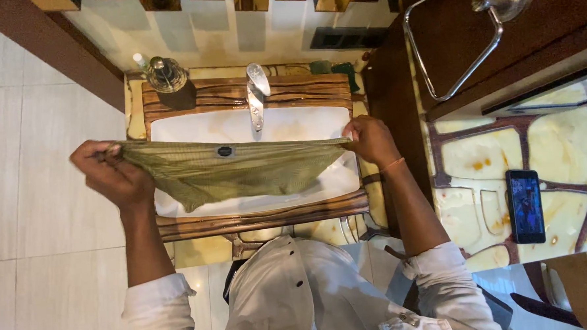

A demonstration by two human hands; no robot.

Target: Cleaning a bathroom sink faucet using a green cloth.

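— Pale bathroom tiles and a white rectangular basin (305,126) are seen; what is held?

— An olive-green ribbed cloth (231,166) is stretched mid-frame over it, gripped by the left hand (112,174) and the right hand (369,140), set apart, below the chrome tap (257,94).

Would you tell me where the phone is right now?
In the head view, the phone lies flat on the yellow stone counter at the right, beyond the right hand.

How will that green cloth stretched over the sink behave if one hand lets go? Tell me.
Likely floppy: the green cloth sags between the left hand and right hand. Probably light, since fingertip pinches hold it. It would likely swing down over the sink.
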